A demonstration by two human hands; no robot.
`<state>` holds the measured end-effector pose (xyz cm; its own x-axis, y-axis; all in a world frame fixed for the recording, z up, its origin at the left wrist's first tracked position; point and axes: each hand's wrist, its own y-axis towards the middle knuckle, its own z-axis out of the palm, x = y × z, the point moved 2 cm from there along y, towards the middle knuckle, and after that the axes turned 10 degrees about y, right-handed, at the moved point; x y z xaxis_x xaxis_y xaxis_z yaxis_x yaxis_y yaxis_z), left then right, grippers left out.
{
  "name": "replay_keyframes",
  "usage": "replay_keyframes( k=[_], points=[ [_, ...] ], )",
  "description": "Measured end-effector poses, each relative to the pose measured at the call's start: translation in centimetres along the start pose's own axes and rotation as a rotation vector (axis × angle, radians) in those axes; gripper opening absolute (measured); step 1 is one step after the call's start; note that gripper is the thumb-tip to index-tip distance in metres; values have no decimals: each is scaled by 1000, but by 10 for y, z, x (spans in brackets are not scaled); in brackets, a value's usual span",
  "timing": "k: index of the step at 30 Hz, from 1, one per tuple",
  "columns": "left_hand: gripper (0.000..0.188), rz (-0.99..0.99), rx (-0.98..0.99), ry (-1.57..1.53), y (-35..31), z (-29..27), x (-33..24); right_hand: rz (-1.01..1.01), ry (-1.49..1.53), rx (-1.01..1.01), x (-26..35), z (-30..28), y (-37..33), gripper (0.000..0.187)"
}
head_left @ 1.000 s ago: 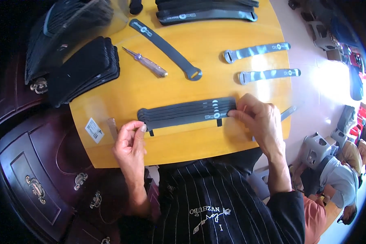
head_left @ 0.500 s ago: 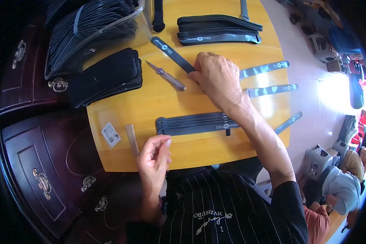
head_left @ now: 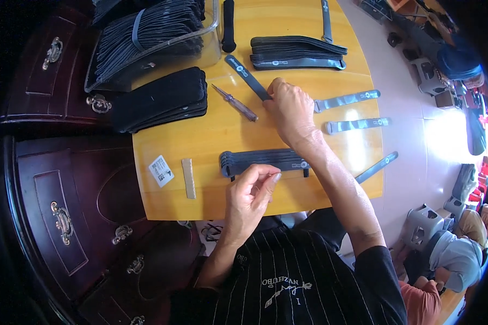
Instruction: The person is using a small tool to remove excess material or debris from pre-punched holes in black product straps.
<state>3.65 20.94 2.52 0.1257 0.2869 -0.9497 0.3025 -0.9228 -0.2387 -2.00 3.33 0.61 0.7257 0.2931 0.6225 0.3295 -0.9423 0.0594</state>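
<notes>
My right hand [head_left: 293, 108] is stretched across the table, its fingers closed on the near end of a grey strap [head_left: 248, 77] with a white printed mark. The rest of that strap slants away to the far left. My left hand [head_left: 249, 197] hovers by the table's front edge, thumb and forefinger pinched together, nothing visible between them. Just beyond it lies a row of stacked dark grey straps [head_left: 260, 160], partly hidden by my left fingers and right forearm. A clear-handled screwdriver [head_left: 236, 103] rests left of my right hand.
A clear plastic bin [head_left: 200, 51] full of black straps stands far left, beside a black strap pile [head_left: 162, 100]. Another strap bundle [head_left: 298, 54] lies at the back. Single straps [head_left: 358, 125] line the right edge. A white label [head_left: 160, 171] and a beige strip [head_left: 188, 179] lie front left.
My left hand has moved right, up to the front of the stacked straps. My right hand stays on the slanting strap. The whole view has shifted slightly.
</notes>
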Motion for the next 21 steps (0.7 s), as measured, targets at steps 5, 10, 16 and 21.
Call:
replay_keyframes(
  k=[5, 10, 16, 21],
  points=[
    [7, 47, 25, 6, -7, 4, -1, 152, 21, 203, -1, -1, 16, 15],
    [7, 28, 22, 11, -12, 3, 2, 77, 132, 123, -3, -14, 5, 16],
    [20, 108, -111, -33, -10, 10, 6, 92, 431, 128, 19, -55, -36, 26],
    [26, 52, 143, -356, -24, 19, 5, 188, 988, 156, 19, -89, -99, 49]
  ],
)
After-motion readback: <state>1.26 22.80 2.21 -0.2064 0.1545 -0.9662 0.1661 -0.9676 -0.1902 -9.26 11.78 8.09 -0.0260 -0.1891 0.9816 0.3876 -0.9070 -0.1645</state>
